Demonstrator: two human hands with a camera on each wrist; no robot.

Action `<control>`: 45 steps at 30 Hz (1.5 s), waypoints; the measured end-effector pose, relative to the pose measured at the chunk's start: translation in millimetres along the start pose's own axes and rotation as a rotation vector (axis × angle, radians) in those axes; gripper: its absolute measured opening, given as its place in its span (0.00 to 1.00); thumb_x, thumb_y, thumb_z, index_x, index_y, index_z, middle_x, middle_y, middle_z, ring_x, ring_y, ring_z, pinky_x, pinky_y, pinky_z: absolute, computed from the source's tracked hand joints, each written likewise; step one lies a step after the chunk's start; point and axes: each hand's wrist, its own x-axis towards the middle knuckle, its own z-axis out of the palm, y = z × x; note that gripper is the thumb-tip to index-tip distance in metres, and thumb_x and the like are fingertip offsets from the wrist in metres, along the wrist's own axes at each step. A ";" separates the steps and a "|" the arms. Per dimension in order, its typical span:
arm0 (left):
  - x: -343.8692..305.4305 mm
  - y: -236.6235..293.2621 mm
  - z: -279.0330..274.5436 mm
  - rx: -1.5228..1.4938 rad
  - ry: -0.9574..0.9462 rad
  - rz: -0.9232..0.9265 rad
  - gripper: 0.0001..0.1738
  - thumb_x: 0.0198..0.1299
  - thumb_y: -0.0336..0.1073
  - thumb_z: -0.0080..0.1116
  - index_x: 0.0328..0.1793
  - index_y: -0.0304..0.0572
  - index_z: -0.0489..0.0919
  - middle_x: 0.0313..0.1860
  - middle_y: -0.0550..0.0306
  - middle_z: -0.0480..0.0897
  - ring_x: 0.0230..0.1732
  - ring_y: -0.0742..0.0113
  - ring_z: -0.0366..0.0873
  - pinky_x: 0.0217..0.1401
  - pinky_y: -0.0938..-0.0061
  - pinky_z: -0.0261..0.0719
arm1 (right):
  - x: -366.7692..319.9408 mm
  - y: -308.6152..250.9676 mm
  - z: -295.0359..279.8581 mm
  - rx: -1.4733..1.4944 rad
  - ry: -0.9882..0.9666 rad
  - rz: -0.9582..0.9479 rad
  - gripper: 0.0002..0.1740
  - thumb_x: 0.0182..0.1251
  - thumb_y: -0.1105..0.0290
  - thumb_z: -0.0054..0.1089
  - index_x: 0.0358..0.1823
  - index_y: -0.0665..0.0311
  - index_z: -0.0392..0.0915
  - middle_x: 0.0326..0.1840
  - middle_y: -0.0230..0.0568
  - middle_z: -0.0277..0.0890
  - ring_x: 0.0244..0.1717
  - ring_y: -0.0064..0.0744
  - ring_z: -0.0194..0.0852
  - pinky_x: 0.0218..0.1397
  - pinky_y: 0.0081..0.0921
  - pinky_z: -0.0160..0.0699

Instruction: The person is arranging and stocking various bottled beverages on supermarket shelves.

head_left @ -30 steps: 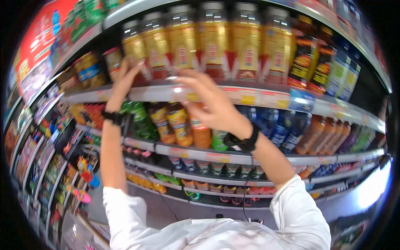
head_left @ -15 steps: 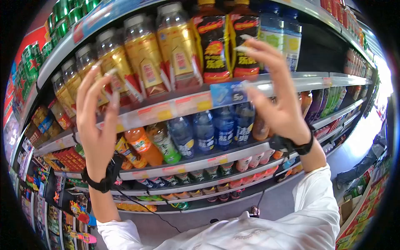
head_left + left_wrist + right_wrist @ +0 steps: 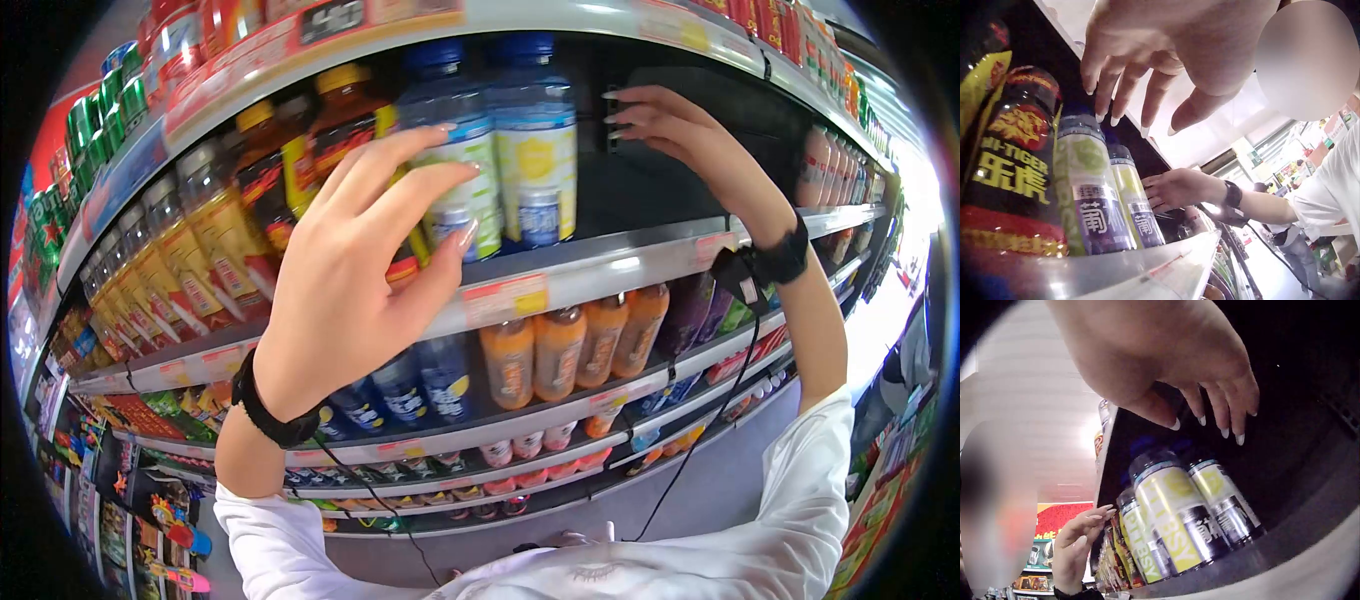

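My left hand [image 3: 350, 265] is spread with fingers loosely bent in front of the shelf, overlapping a blue-capped bottle with a green label [image 3: 485, 190] in the head view. Beside that bottle stands a blue-capped bottle with a yellow label [image 3: 548, 165]. The right hand [image 3: 690, 140] reaches into the dark part of the shelf to their right, fingers relaxed and holding nothing. In the right wrist view, this hand [image 3: 1172, 356] hangs above the labelled drink bottles [image 3: 1175, 512]. In the left wrist view, black-labelled HI-TIGER bottles [image 3: 1016, 162] stand near the left hand [image 3: 1166, 56].
A row of gold-labelled bottles [image 3: 205, 240] runs left along the same shelf. Orange-brown bottles [image 3: 555, 355] stand on the shelf below, behind a price rail [image 3: 600, 275]. Green cans [image 3: 90, 130] are at upper left. Cables [image 3: 700, 440] hang from both wrist straps.
The view has shifted rightward along the shelf, from the gold-labelled bottles to the blue-capped ones. Both hands have moved along with it, and the right hand now reaches into the dark shelf space.
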 end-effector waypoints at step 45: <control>104.5 -4.0 77.7 0.566 -0.046 0.101 0.22 0.59 0.47 0.66 0.59 0.54 0.78 0.36 0.46 0.80 0.42 0.46 0.76 0.51 0.59 0.71 | 138.9 30.4 14.7 0.281 -0.628 -0.126 0.33 0.76 0.42 0.44 0.69 0.60 0.66 0.63 0.45 0.73 0.62 0.45 0.73 0.59 0.48 0.79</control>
